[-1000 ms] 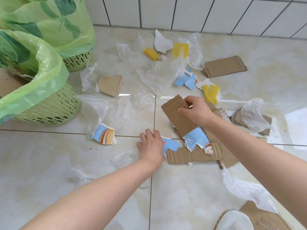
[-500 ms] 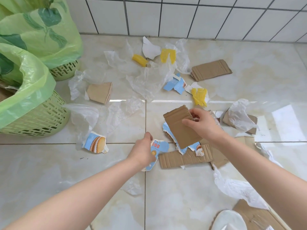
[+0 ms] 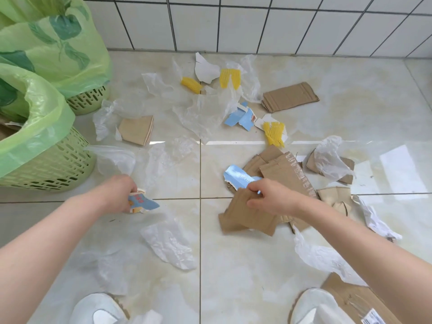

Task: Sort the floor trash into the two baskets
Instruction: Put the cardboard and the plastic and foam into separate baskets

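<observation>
The brown cardboard pieces on the floor are pinched by the right hand, the left hand grips blue printed carton scraps, and loosely bunched pieces could slip before reaching the 2 lined baskets.

We see a tiled indoor corner, likely a home: white wall tiles, glossy floor, two bag-lined baskets.
</observation>
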The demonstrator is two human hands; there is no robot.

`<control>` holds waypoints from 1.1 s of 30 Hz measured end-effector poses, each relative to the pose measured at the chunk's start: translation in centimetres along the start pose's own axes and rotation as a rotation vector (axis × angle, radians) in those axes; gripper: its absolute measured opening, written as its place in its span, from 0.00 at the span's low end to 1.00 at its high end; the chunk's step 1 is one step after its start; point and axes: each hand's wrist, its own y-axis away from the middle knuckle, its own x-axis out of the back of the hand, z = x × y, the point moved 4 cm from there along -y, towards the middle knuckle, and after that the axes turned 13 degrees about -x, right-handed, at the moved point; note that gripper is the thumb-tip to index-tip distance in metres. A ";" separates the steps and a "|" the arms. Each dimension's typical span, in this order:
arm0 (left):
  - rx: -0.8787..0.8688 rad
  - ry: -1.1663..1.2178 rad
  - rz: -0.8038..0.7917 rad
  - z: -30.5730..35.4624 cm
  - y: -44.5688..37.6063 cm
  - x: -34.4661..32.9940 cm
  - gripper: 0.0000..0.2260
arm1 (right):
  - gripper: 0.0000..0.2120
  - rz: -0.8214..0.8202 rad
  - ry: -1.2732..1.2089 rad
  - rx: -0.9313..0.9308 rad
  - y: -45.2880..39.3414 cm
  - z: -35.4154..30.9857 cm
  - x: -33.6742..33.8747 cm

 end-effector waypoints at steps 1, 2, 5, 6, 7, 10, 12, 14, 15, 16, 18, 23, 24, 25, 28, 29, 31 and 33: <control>-0.004 -0.036 0.010 -0.6 -0.3 -0.8 0.12 | 0.09 -0.011 0.116 0.018 0.0 0.0 -0.7; -0.015 -0.063 0.038 -1.0 -0.5 -1.4 0.14 | 0.04 -0.019 0.219 0.039 0.1 0.0 -1.4; -0.055 -0.159 0.102 -1.3 -0.6 -1.8 0.17 | 0.11 -0.002 0.479 0.124 0.6 0.2 -3.2; -0.065 -0.188 0.092 -1.1 -0.6 -1.7 0.19 | 0.14 0.015 0.535 0.145 0.6 0.2 -3.6; -0.073 -0.211 0.078 -0.9 -0.6 -1.5 0.19 | 0.17 0.037 0.576 0.169 0.6 0.1 -4.0; -0.069 -0.251 0.041 -0.5 -0.7 -0.9 0.17 | 0.20 0.108 0.646 0.237 0.5 -0.5 -5.2; -0.060 -0.264 0.024 -0.3 -0.7 -0.8 0.15 | 0.19 0.144 0.665 0.264 0.3 -0.8 -5.6; -0.051 -0.276 0.011 -0.2 -0.5 -0.7 0.12 | 0.17 0.158 0.692 0.272 0.0 -0.9 -5.8; -0.050 -0.285 0.005 -0.1 -0.4 -0.7 0.11 | 0.17 0.159 0.702 0.274 -0.1 -1.0 -5.8; -0.054 -0.292 0.005 0.1 -0.3 -0.7 0.09 | 0.17 0.155 0.705 0.275 -0.2 -1.0 -5.8; -0.061 -0.294 0.016 0.4 -0.1 -0.5 0.07 | 0.16 0.148 0.700 0.287 -0.2 -1.0 -5.7; -0.057 -0.071 0.065 0.2 0.3 -0.2 0.06 | 0.15 0.142 0.707 0.320 0.5 -1.2 -6.1; -0.046 0.018 0.084 0.1 0.3 -0.1 0.07 | 0.14 0.148 0.711 0.329 0.5 -1.2 -6.2; -0.032 0.105 0.105 0.1 0.4 0.1 0.08 | 0.14 0.153 0.711 0.341 0.5 -1.2 -6.3; -0.004 0.314 0.125 0.9 1.0 0.9 0.10 | 0.13 0.164 0.711 0.386 0.7 -1.3 -6.8; -0.002 0.380 0.122 1.3 1.1 1.1 0.10 | 0.13 0.163 0.727 0.396 0.8 -1.3 -7.0; -0.013 0.502 0.120 2.3 1.4 1.6 0.09 | 0.13 0.150 0.762 0.405 0.9 -1.3 -7.3; -0.037 0.615 0.122 3.4 1.6 2.0 0.08 | 0.14 0.126 0.780 0.417 0.9 -1.6 -7.4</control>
